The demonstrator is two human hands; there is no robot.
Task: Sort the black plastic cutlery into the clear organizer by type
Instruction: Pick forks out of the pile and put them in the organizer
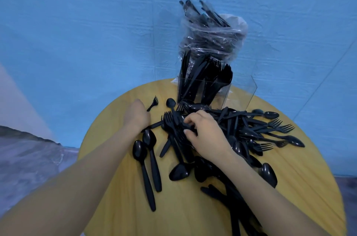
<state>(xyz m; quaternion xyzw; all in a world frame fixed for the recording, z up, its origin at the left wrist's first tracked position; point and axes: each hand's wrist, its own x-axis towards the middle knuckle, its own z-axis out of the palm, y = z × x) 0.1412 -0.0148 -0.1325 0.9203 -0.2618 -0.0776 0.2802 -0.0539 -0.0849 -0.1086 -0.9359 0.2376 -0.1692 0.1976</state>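
On a round yellow table [119, 206] lies a loose pile [241, 131] of black plastic forks, spoons and knives, spread from the middle to the right edge. The right hand [204, 135] rests on the left part of this pile, its fingers curled down around some fork handles [173, 131]; the fork heads point away from the person, just left of the fingertips. The left hand [136, 114] lies on the table to the left of the pile with the fingers bent under, and a fork [153, 103] sticks out beyond its knuckles; I cannot tell if the fingers really hold its handle, because the hand covers it. Two spoons [146, 160] lie side by side between the forearms, bowls toward the far side. The clear organizer [210, 91] stands at the far edge of the table, with knives upright in its left compartment and forks in the next one; the right part looks empty. Behind it stands a clear bag [212, 36] full of more black cutlery, against a blue cloth [87, 33].
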